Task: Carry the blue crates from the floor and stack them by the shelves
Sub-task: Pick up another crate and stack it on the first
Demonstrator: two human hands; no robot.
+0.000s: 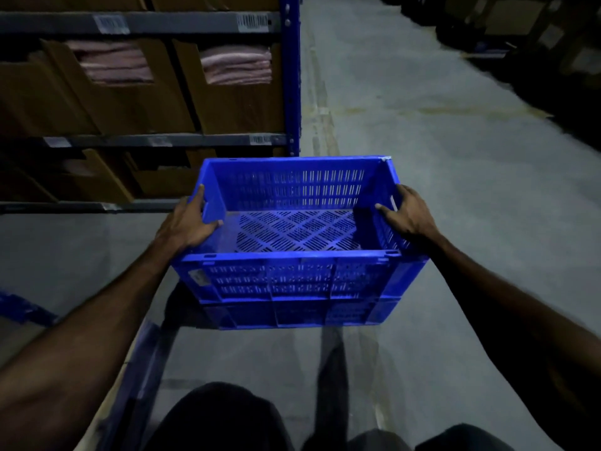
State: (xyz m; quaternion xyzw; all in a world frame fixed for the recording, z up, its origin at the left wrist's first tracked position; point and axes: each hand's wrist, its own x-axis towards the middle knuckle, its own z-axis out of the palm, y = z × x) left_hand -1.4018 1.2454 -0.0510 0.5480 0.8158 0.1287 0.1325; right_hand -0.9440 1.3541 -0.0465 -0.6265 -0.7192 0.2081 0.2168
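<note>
Head view looks down along a dim aisle at a blue crate [292, 242], empty, with slotted walls and a slotted floor, held out in front of the person at arm's length. The left hand [190, 222] grips the crate's left wall near the rim, thumb hooked over the edge and inside, fingers wrapped down the outside. The right hand [406, 211] grips the right wall in the same way, thumb pointing inward across the rim, fingers curled on the outer face. The two hands are well apart, one on each short side, with both forearms stretched forward. Whether the crate hangs above the grey concrete floor [422, 125] or sits on something beneath it cannot be told; a darker blue band shows directly under its near wall. To the left stands a shelf rack [292, 76] with a blue upright post and grey beams bearing barcode labels [253, 22]. Brown cardboard boxes [234, 102] with cut-out fronts sit on the shelves, holding folded pink cloths [237, 65]. The crate is just beside the rack's end post. Dark trouser legs [214, 418] show at the bottom edge.
</note>
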